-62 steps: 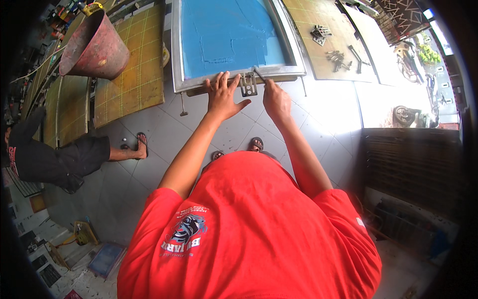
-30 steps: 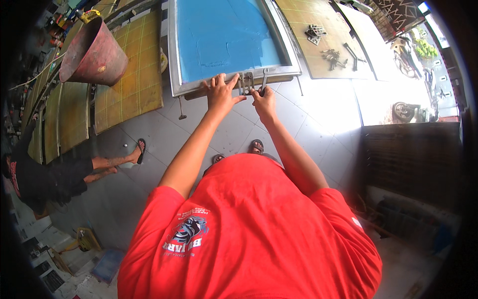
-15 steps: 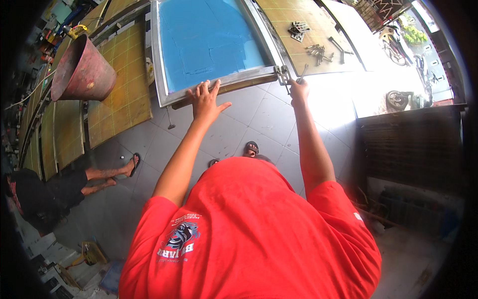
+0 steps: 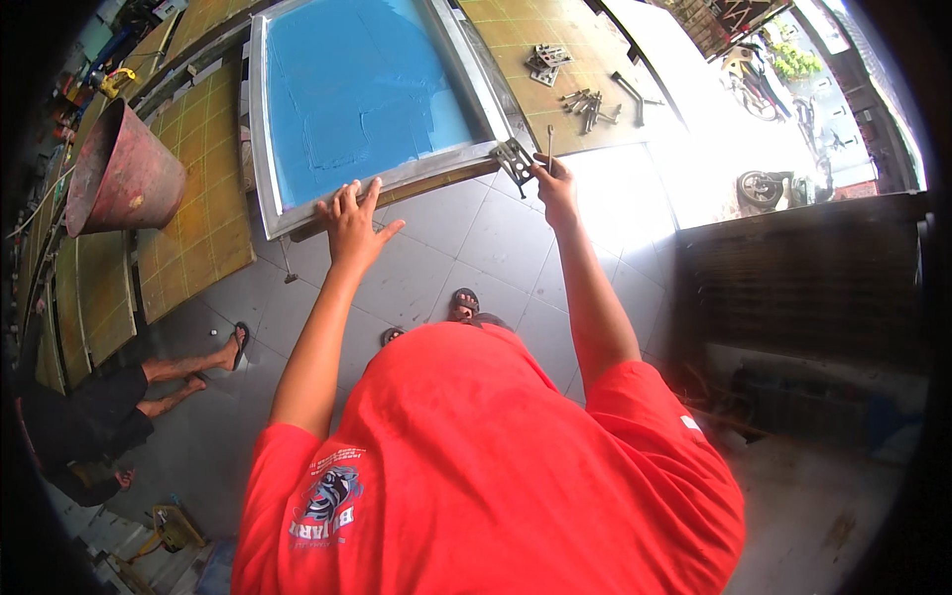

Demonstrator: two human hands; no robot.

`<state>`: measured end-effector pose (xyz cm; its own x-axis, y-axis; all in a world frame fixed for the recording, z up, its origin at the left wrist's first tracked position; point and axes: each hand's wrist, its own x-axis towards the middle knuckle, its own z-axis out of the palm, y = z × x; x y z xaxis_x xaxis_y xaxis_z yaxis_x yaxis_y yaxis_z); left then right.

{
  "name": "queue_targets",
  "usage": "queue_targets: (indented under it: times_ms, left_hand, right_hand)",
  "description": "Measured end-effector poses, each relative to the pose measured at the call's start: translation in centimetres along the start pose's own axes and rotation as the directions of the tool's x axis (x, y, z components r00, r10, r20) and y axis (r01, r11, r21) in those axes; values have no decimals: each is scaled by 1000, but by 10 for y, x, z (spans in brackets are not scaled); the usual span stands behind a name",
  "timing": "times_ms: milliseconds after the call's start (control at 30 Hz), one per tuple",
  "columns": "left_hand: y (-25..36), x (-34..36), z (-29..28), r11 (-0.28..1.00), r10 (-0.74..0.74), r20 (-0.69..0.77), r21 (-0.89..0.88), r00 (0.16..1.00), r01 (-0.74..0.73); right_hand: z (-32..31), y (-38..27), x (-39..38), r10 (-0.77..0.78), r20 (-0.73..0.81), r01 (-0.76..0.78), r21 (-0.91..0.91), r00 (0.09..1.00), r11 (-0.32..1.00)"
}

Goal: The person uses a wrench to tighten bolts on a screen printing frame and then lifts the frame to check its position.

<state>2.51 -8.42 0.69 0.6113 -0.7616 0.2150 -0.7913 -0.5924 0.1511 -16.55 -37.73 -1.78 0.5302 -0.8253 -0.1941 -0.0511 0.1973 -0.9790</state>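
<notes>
A silver-edged screen printing frame (image 4: 392, 181) with blue mesh stands in front of me. Along its near edge rests my left hand (image 4: 349, 230), fingers spread and thumb out to the side. At the frame's near right corner is a slotted metal bracket (image 4: 514, 162). My right hand (image 4: 557, 190) is beside that bracket, closed round a slim metal tool (image 4: 550, 141) whose shaft points away from me. Its working end is too small to make out. Whether my right fingers also touch the bracket, I cannot tell.
Right of the frame, a yellowish board (image 4: 516, 59) bears metal plates (image 4: 547, 63), several bolts (image 4: 592, 107) and a branched wrench (image 4: 635, 97). A reddish bucket (image 4: 129, 174) stands on boards at left. Another person's leg (image 4: 183, 367) shows at lower left. A dark ribbed panel (image 4: 803, 263) is at right.
The view has swung, so the frame, boards and bucket sit further left in the picture. Both hands keep their places at the frame. The other person's hand now shows at lower left.
</notes>
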Motion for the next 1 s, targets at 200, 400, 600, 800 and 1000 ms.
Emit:
queue_targets:
  times_ms: [200, 400, 600, 800, 1000]
  left_hand:
    - [5, 1, -3, 1000, -27, 36, 10, 999, 27]
    - [3, 1, -2, 1000, -11, -2, 28, 1000, 11]
    - [9, 3, -7, 999, -42, 6, -3, 999, 42]
    - [11, 5, -4, 998, -63, -19, -17, 998, 63]
    - [14, 5, 0, 998, -70, -53, 2, 996, 70]
  right_hand:
    - [12, 11, -6, -213, -128, 184, -204, 969, 961]
    - [14, 10, 9, 15, -127, 2, 133, 992, 991]
    - [-8, 0, 33, 34, -169, -18, 96, 985, 995]
    - [-17, -1, 32, 371, 71, -369, 385, 926, 846]
    - [6, 12, 8, 456, 126, -456, 479, 881, 750]
